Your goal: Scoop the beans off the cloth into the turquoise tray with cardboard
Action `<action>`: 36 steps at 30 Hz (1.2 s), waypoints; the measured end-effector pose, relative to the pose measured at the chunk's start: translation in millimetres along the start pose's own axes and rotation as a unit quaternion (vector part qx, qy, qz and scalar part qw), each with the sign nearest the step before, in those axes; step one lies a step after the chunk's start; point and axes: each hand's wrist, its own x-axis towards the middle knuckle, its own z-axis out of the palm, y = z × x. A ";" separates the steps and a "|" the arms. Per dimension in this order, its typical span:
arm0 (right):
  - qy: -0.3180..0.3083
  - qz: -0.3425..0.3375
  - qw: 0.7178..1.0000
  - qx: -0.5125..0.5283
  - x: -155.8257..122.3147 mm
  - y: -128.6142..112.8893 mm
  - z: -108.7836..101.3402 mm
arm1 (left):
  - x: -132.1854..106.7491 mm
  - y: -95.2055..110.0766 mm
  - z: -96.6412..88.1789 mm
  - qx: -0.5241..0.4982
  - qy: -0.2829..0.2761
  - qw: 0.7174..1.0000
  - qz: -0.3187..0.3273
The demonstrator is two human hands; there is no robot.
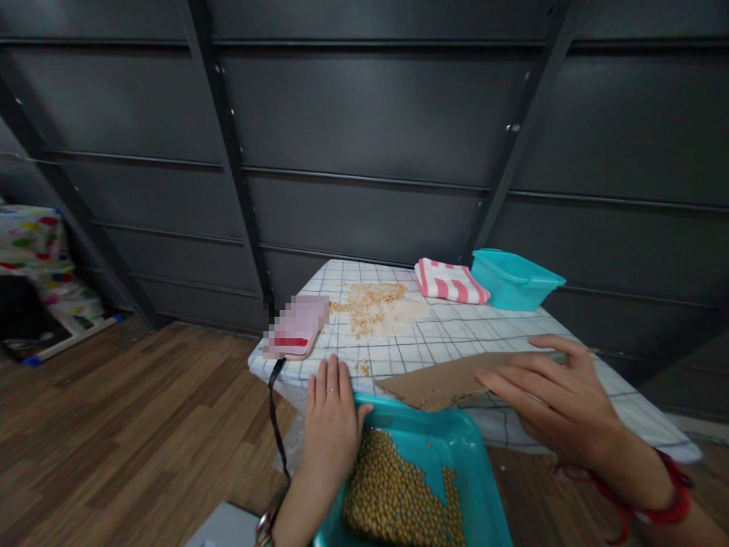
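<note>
My right hand (563, 395) grips a flat strip of brown cardboard (438, 381), fingers and thumb closed on its right end. The strip's free end reaches left over the table's front edge and the far rim of a teal plastic tub (475, 441). My left hand (331, 414) lies with its fingers stretched out on the table edge, its thumb by the tub's far left corner. Many round yellowish beans (399, 486) cover much of the tub's floor. Further back, a spread of beans and pale fine grains (370, 308) lies on the checked tablecloth (342, 272).
A pink phone-like object (296, 327), partly blurred out, rests at the table's left edge near a black strap (273, 418). A folded pink-and-white striped towel (449, 281) and a second teal tub (512, 281) stand at the back right. Behind the table rises a dark panelled wall (364, 114).
</note>
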 end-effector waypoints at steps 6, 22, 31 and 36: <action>-0.020 0.027 0.997 0.063 -7.9 -2.5 -12.9 | -0.7 -1.0 1.7 0.004 -0.007 1.000 0.010; 0.015 -0.027 0.999 -0.032 9.0 -1.3 15.0 | 2.4 -0.1 -5.9 -0.002 -0.028 1.000 0.009; 0.041 -0.021 0.998 -0.051 9.0 3.5 19.4 | 2.2 0.8 -7.0 -0.010 -0.035 0.999 -0.004; 0.038 -0.010 0.999 -0.036 15.6 -5.4 15.3 | 0.3 -1.2 -3.7 -0.017 -0.033 0.999 0.003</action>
